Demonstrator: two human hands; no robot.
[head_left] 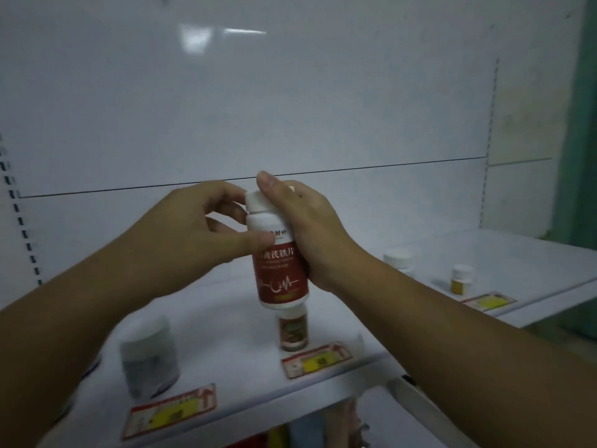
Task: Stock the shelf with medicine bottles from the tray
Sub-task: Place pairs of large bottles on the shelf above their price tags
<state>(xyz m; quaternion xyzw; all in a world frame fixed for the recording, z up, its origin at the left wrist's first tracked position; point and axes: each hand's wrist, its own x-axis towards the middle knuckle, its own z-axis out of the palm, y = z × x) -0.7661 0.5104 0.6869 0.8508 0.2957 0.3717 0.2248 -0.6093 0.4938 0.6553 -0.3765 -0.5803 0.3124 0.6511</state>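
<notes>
Left hand pinches at nine o'clock, right hand wraps mid-body at three, a likely light, slick red-labelled white plastic bottle.

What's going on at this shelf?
A person holds a white, red-labelled bottle in both hands above the shelf. The right hand wraps round its body; the left hand pinches it near the cap. It is not set down yet. A smaller bottle stands below it, a grey jar to the left, two small bottles farther right.
</notes>
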